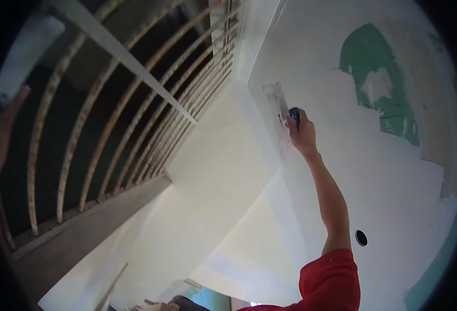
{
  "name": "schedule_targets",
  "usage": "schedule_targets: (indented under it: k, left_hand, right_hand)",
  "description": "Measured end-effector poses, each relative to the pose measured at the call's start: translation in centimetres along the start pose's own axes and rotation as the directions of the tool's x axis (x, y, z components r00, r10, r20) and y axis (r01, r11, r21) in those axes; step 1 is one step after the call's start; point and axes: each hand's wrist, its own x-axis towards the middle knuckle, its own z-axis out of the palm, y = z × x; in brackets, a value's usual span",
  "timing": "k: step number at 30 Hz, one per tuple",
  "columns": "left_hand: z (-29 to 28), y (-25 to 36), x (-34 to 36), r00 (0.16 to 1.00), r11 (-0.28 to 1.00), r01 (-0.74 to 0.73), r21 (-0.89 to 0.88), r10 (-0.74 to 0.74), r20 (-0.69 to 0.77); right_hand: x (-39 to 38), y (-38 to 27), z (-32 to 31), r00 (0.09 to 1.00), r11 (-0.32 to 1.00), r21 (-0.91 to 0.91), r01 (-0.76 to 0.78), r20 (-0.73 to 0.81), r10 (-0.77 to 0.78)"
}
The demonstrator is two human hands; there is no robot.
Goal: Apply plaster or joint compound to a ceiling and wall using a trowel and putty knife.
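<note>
My right hand is wrapped round the dark handle of a plastering trowel. Its long, flat blade lies against the white-coated surface, close to the corner where that surface meets the cream wall. At the dim left rim, my left hand is raised and partly lost in shadow. Its fingers are closed on a pale, flat, blurred thing whose kind I cannot make out. My right arm, in a red sleeve, is stretched up towards the trowel.
Rusty curved window bars, crossed by a flat metal strip, fill the upper left above a sill. Green bare patches show through the coating at upper right. A round black fitting sits right of my arm. Wooden pieces lie at the bottom.
</note>
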Motion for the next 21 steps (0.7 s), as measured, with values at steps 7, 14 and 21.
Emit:
schedule_targets:
  k: [7,14,21]
  left_hand:
    - [0.7,2.6,-0.3,0.945,0.944,0.325,-0.059,-0.326,-0.011]
    - [0.3,4.8,-0.2,0.959,0.957,0.277,0.091,-0.268,-0.095]
    - [0.4,4.1,-0.1,0.954,0.917,0.3,0.263,-0.284,-0.098]
  right_hand:
    - [1.2,-1.9,-0.8,0.949,0.486,0.866,-0.114,-0.049,0.31]
    - [7.3,-11.2,-0.3,0.951,-0.061,0.962,-0.267,0.273,0.144]
    - [19.4,-23.6,-4.9,0.676,0.657,0.475,0.586,-0.734,-0.072]
